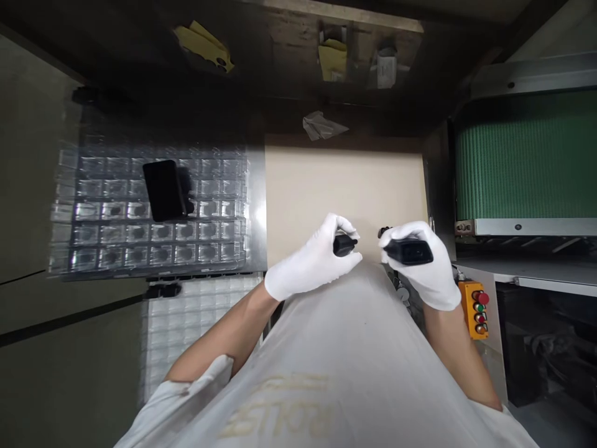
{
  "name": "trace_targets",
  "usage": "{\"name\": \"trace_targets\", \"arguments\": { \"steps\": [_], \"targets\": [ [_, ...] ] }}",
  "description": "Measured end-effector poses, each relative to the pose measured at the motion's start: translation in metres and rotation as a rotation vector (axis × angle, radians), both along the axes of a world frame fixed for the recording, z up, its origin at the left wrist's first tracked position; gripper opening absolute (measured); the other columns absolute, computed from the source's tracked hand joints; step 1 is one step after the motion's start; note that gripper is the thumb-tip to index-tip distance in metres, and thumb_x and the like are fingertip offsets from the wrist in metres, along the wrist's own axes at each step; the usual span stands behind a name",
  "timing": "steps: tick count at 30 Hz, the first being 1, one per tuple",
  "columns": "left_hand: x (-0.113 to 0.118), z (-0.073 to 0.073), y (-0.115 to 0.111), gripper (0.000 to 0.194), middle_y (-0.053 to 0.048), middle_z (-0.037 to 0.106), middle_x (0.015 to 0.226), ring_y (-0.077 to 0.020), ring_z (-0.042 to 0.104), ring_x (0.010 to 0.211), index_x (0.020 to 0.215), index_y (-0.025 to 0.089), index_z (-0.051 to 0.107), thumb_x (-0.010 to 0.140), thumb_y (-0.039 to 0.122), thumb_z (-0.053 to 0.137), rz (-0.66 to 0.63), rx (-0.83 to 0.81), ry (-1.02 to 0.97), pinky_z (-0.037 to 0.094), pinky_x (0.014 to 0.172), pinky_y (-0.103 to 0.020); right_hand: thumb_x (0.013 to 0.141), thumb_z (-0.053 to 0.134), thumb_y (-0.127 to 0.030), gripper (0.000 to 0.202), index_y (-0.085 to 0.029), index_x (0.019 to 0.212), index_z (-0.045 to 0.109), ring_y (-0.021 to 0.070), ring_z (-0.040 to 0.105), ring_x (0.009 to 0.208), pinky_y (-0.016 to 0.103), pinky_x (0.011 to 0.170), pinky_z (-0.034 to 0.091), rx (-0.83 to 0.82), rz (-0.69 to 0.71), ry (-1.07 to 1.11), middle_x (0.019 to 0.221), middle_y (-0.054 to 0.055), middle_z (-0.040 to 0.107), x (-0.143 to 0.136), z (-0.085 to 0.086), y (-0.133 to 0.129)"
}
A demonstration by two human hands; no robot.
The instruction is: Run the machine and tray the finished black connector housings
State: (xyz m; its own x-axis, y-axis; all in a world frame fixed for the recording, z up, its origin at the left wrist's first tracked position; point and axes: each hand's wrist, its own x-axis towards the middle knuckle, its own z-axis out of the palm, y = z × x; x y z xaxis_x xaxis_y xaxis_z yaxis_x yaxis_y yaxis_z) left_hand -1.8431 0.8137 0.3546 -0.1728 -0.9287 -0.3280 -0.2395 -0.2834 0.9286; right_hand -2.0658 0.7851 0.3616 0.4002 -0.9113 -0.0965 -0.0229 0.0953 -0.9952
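Observation:
My left hand [321, 255], in a white glove, pinches a small black piece [344, 245] between thumb and fingers. To its right, my white-gloved right hand [422, 264] is wrapped round a black handheld device [410, 251] with a glossy dark face and a tapered end towards the left hand. A gap separates the two held things. Just beyond the right fingertips a small dark object [384, 232] shows, too small to name. Both hands are above the near edge of a beige board [345, 180].
At left, clear plastic trays [161, 233] with many pockets carry a black phone-like slab [164, 190]. Crumpled clear plastic [323, 126] lies behind the board. A green conveyor belt [527, 155] runs at right, above an orange button box [473, 310]. More white trays [200, 317] sit lower left.

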Motion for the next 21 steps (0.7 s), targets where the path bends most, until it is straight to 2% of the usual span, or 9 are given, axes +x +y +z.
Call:
{"name": "trace_targets", "arguments": {
  "steps": [3, 5, 7, 10, 14, 18, 21],
  "targets": [
    [-0.006, 0.01, 0.001, 0.036, -0.004, 0.075, 0.105, -0.0225, 0.076, 0.103, 0.099, 0.024, 0.051, 0.078, 0.026, 0.08, 0.158, -0.023, 0.071, 0.06, 0.094, -0.038, 0.075, 0.083, -0.019, 0.038, -0.03, 0.098, 0.055, 0.0123, 0.057, 0.064, 0.033, 0.065, 0.048, 0.238, -0.037, -0.405, 0.095, -0.003, 0.067, 0.003, -0.005, 0.002],
    [-0.01, 0.011, 0.0, 0.04, -0.004, 0.078, 0.099, -0.0242, 0.078, 0.1, 0.094, 0.023, 0.053, 0.073, 0.028, 0.086, 0.242, -0.062, 0.113, 0.063, 0.09, -0.037, 0.07, 0.085, -0.023, 0.043, -0.03, 0.095, 0.051, 0.011, 0.049, 0.059, 0.031, 0.061, 0.043, 0.34, -0.082, -0.498, 0.09, -0.005, 0.062, 0.007, -0.009, 0.004],
    [-0.012, 0.011, -0.001, 0.048, -0.005, 0.079, 0.093, -0.0255, 0.08, 0.093, 0.089, 0.022, 0.056, 0.065, 0.033, 0.095, 0.262, -0.108, 0.152, 0.065, 0.083, -0.036, 0.066, 0.085, -0.025, 0.047, -0.03, 0.093, 0.047, 0.0115, 0.046, 0.057, 0.031, 0.06, 0.041, 0.393, -0.097, -0.497, 0.086, -0.005, 0.058, 0.01, -0.01, 0.006],
    [-0.014, 0.008, -0.001, 0.058, -0.006, 0.08, 0.089, -0.0253, 0.08, 0.085, 0.087, 0.02, 0.061, 0.056, 0.045, 0.103, 0.22, -0.186, 0.233, 0.065, 0.076, -0.035, 0.065, 0.084, -0.027, 0.047, -0.03, 0.092, 0.045, 0.0126, 0.046, 0.057, 0.033, 0.061, 0.041, 0.417, -0.096, -0.482, 0.086, -0.004, 0.057, 0.012, -0.009, 0.009],
    [-0.015, 0.006, 0.001, 0.056, -0.006, 0.08, 0.086, -0.0224, 0.078, 0.08, 0.088, 0.019, 0.068, 0.057, 0.052, 0.102, 0.196, -0.425, 0.231, 0.064, 0.072, -0.033, 0.062, 0.086, -0.033, 0.052, -0.029, 0.09, 0.043, 0.0125, 0.045, 0.054, 0.034, 0.059, 0.043, 0.415, -0.101, -0.434, 0.084, -0.004, 0.056, 0.013, -0.003, 0.012],
    [-0.014, 0.006, -0.001, 0.046, -0.005, 0.081, 0.089, -0.019, 0.076, 0.078, 0.094, 0.02, 0.073, 0.064, 0.042, 0.101, 0.092, -0.717, 0.174, 0.062, 0.071, -0.031, 0.063, 0.089, -0.034, 0.052, -0.028, 0.087, 0.044, 0.012, 0.047, 0.053, 0.032, 0.055, 0.043, 0.419, -0.046, -0.451, 0.082, -0.004, 0.058, 0.014, 0.003, 0.014],
    [-0.011, 0.009, -0.003, 0.039, -0.004, 0.081, 0.094, -0.0181, 0.075, 0.081, 0.1, 0.022, 0.076, 0.071, 0.035, 0.098, 0.027, -0.771, 0.108, 0.062, 0.077, -0.031, 0.068, 0.087, -0.029, 0.046, -0.027, 0.089, 0.046, 0.0109, 0.048, 0.052, 0.03, 0.055, 0.042, 0.393, -0.009, -0.484, 0.083, -0.004, 0.06, 0.012, 0.002, 0.016]
  ]
}}
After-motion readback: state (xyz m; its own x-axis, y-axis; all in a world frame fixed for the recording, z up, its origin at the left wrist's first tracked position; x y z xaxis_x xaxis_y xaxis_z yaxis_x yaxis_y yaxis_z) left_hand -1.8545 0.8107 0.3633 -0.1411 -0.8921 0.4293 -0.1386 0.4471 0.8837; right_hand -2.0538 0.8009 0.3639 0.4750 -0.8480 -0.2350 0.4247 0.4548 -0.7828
